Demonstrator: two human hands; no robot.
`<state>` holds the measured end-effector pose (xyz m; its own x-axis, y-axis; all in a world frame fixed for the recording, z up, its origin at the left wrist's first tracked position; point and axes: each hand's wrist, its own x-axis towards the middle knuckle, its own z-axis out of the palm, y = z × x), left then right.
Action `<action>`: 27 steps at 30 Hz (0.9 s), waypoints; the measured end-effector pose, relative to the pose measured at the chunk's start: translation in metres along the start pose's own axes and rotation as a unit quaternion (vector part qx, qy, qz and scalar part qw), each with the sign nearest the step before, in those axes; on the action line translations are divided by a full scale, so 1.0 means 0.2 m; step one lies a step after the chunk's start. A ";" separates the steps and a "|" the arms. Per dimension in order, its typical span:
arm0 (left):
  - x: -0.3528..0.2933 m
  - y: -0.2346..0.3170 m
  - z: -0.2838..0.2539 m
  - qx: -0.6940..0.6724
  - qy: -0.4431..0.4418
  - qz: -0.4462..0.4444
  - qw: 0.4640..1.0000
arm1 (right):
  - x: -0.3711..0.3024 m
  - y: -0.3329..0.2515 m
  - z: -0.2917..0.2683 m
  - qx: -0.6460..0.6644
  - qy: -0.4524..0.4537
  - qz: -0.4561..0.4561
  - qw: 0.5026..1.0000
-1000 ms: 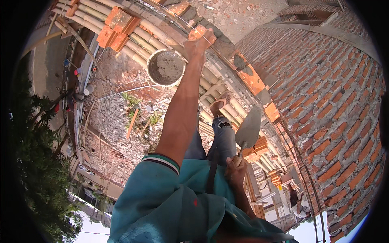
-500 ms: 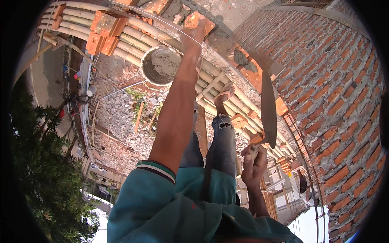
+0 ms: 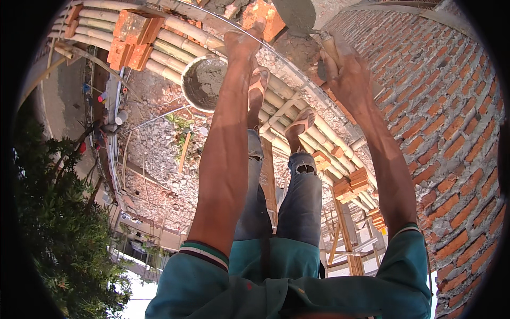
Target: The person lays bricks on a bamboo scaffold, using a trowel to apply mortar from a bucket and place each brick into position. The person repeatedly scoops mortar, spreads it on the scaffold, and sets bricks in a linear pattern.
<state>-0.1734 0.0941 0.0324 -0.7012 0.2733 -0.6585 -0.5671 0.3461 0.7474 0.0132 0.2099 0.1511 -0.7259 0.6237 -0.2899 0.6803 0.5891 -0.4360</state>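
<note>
In my right hand (image 3: 349, 74) is the wooden handle of a trowel; its wide mortar-smeared blade (image 3: 297, 15) reaches up and left over the wall top. My left hand (image 3: 241, 43) is stretched forward beside an orange brick (image 3: 270, 20), one finger extended to its near left edge. The other fingers of that hand are largely hidden. A thin pale string line (image 3: 210, 17) crosses at the left hand. Grey wet mortar (image 3: 287, 47) lies on the wall top next to the brick. Left of my forearm stands a bucket (image 3: 186, 87) of mortar.
My sandalled feet (image 3: 300, 121) stand on bamboo poles (image 3: 167, 70) bound as a scaffold. Bricks (image 3: 133, 37) are stacked on it at left, and more bricks (image 3: 351, 183) at right. Rubble (image 3: 159, 138) lies below. A finished brick wall (image 3: 446, 133) rises along the right.
My right hand has swung forward and up with the trowel, bringing the blade over the wall top beside the brick. The left hand has drawn back slightly from the brick's top.
</note>
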 end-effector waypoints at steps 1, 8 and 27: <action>0.00 0.00 0.00 0.003 0.003 -0.007 1.000 | 0.00 0.01 0.03 -0.059 -0.047 0.032 0.997; 0.01 0.02 -0.01 0.029 0.001 -0.027 0.999 | -0.03 0.05 0.15 0.060 0.122 -0.078 0.988; 0.03 -0.02 -0.06 0.096 -0.033 -0.008 0.995 | -0.04 0.07 0.16 0.081 0.049 0.043 0.995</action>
<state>-0.1806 0.0829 0.0265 -0.6594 0.3227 -0.6791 -0.4805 0.5138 0.7107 0.0254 0.1971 0.1193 -0.6474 0.7198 -0.2505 0.7078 0.4459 -0.5479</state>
